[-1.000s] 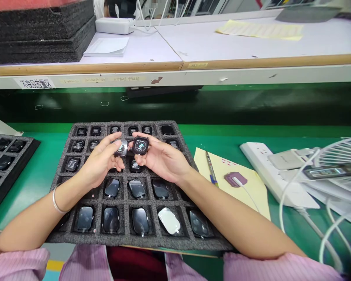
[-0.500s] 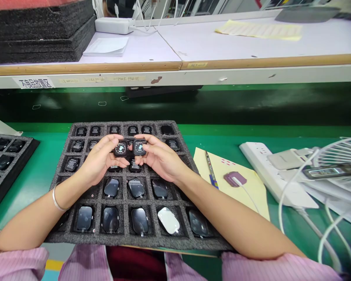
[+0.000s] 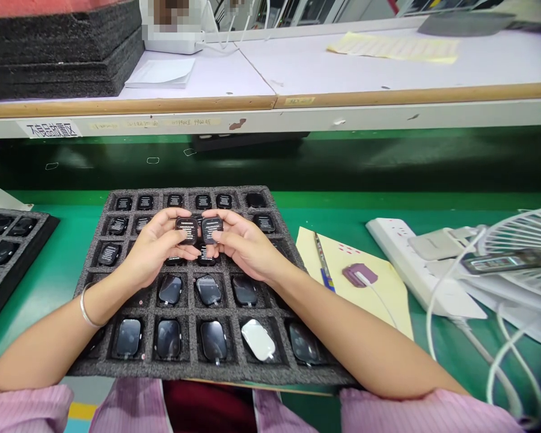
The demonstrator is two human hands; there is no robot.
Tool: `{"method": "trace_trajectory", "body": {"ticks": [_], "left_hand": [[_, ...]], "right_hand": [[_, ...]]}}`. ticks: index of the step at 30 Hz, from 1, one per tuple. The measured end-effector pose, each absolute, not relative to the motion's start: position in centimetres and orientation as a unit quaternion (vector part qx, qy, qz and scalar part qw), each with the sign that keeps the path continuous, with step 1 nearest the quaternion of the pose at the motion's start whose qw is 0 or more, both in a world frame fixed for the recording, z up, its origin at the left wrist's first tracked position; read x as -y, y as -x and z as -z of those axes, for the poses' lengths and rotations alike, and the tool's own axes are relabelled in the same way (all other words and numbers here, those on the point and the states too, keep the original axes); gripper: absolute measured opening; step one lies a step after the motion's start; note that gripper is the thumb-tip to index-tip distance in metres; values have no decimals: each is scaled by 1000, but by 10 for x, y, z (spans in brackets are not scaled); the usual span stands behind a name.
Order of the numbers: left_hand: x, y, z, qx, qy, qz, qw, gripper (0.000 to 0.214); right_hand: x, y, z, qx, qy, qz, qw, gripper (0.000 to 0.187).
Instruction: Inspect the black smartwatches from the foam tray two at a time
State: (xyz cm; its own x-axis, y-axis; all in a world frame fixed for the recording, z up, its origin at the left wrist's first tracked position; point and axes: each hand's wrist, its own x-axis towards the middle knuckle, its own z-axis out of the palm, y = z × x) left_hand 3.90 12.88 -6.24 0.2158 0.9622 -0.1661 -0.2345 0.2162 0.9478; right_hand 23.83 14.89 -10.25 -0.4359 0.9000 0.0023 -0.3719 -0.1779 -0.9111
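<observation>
My left hand (image 3: 161, 243) grips a black smartwatch body (image 3: 187, 230) by its edges, its screen lit with white lines of text. In my right hand (image 3: 241, 240) is a second smartwatch body (image 3: 212, 227), close beside the first and showing similar text. Both thumbs lie over the lower part of the screens. Beneath my hands lies a dark foam tray (image 3: 148, 304) whose compartments hold several more watch bodies. Those in the far rows show white text, while the near rows hold dark-screened ones (image 3: 214, 341) and one with a white face (image 3: 258, 340).
At left is another foam tray (image 3: 22, 270) of watches. To the right are a yellow sheet (image 3: 306, 246) with a pen (image 3: 324, 261) and purple charger (image 3: 359, 275), a white power strip (image 3: 424, 282), cables and a fan (image 3: 532, 231). A shelf edge (image 3: 365, 99) runs across behind.
Both watch screens have switched from a dial-like face to lines of white text. My thumbs have shifted lower on the screens; both hands keep their hold in nearly the same place.
</observation>
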Motion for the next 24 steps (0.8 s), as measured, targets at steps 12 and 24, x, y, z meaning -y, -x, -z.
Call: {"method": "trace_trajectory", "body": {"ticks": [12,24], "left_hand": [[-129,-40,65,-438,-456,-450,631,45],[-129,-41,68,-431,-471,-456,620,43]], "right_hand": [[-147,-239,99,472,283,-706,445,43],[-146,-238,99,471,283,-707,445,41]]}}
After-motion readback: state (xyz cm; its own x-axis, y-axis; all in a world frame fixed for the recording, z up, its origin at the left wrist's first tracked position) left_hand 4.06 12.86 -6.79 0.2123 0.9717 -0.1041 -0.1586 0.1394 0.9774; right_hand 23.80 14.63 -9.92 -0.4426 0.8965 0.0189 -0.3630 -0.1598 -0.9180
